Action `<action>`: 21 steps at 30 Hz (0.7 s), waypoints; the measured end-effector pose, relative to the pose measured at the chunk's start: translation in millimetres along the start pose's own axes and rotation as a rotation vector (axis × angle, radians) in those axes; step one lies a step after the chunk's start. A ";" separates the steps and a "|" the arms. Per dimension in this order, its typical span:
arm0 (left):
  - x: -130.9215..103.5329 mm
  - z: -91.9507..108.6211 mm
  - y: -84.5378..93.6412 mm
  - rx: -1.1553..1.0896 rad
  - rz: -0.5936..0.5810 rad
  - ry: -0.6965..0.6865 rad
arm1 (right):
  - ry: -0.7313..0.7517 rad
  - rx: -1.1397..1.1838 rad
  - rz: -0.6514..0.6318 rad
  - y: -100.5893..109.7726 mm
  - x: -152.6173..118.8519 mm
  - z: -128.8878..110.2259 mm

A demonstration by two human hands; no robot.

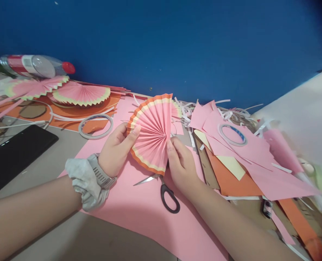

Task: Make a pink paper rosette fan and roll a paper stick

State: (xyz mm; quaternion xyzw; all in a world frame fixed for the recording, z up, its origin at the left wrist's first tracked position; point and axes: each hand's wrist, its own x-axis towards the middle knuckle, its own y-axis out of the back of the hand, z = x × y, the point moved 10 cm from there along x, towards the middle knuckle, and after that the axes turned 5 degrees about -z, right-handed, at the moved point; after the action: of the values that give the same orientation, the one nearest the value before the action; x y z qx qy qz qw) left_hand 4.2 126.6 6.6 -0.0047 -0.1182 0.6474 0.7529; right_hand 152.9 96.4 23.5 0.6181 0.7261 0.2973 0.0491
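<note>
Between my two hands is a pleated paper fan (150,139), spread into a half circle, pink with a cream band and an orange outer edge. My left hand (118,148) pinches its curved rim, thumb on the front face. With thumb and fingers, my right hand (181,159) grips the straight edge near the centre where the folds meet. Below the fan, a pair of scissors (170,198) with black handles lies on a large pink paper sheet (133,214); its blades are partly hidden by the fan.
Finished-looking pleated fans (80,94) and a plastic bottle (38,66) lie back left. Tape rolls rest on both sides, one (95,127) left and another (233,135) right. A black phone (22,156) lies at left. Pink paper pieces (269,174) and orange paper (234,177) cover the right, before a blue wall (161,43).
</note>
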 end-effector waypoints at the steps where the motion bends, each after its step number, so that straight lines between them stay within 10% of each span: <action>1: -0.3 -0.9 -1.8 -0.008 -0.016 0.009 | -0.008 0.003 0.002 0.3 0.1 1.3; 21: -13.1 1.8 -28.5 0.115 -0.223 -0.020 | -0.152 0.034 0.016 1.5 2.5 5.8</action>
State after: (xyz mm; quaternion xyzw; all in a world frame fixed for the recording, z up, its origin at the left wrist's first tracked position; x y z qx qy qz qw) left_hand 29.9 108.9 10.6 0.0581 -0.0884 0.5652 0.8181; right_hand 156.1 101.0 20.2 0.6453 0.7203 0.2376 0.0912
